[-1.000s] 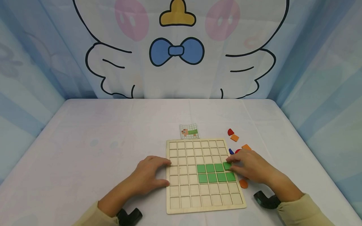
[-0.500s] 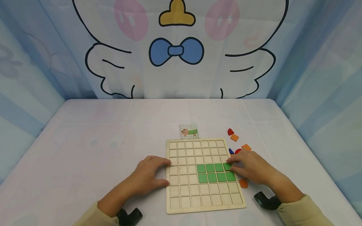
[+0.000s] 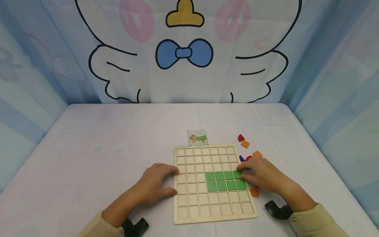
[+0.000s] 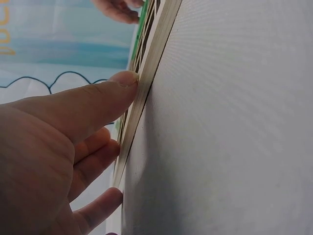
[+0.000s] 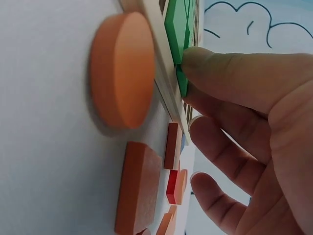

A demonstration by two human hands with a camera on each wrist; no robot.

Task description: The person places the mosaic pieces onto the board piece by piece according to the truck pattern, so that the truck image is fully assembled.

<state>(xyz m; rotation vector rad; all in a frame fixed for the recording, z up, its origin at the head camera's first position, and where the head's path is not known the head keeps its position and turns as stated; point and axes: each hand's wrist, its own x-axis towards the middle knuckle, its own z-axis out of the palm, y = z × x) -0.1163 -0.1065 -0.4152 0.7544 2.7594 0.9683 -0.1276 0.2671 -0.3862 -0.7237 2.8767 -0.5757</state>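
A wooden grid board (image 3: pixel 216 221) lies on the table, with two rows of green square tiles (image 3: pixel 219 176) set in its right half. My left hand (image 3: pixel 155 184) steadies the board's left edge, thumb and fingers spread. In the left wrist view, the left thumb (image 4: pixel 98 100) rests against the board's rim (image 4: pixel 151 63). At the right edge, my right hand (image 3: pixel 266 174) pinches the end green tile (image 3: pixel 237 174) of the upper row between thumb and index finger. The right wrist view shows that tile (image 5: pixel 181 82) in its cell under the thumb (image 5: pixel 230 73); the other fingers stay off it.
A printed pattern card (image 3: pixel 197 137) lies just beyond the board. Right of the board are an orange disc (image 3: pixel 255 192), orange squares (image 3: pixel 245 144), a red quarter-round piece (image 3: pixel 241 138) and a blue piece (image 3: pixel 241 158). Patterned curtains (image 3: pixel 189 82) surround the table.
The end green tile sat slightly askew over its cell a second ago; now it lies level in line with its row. The left hand has stayed at the board's edge.
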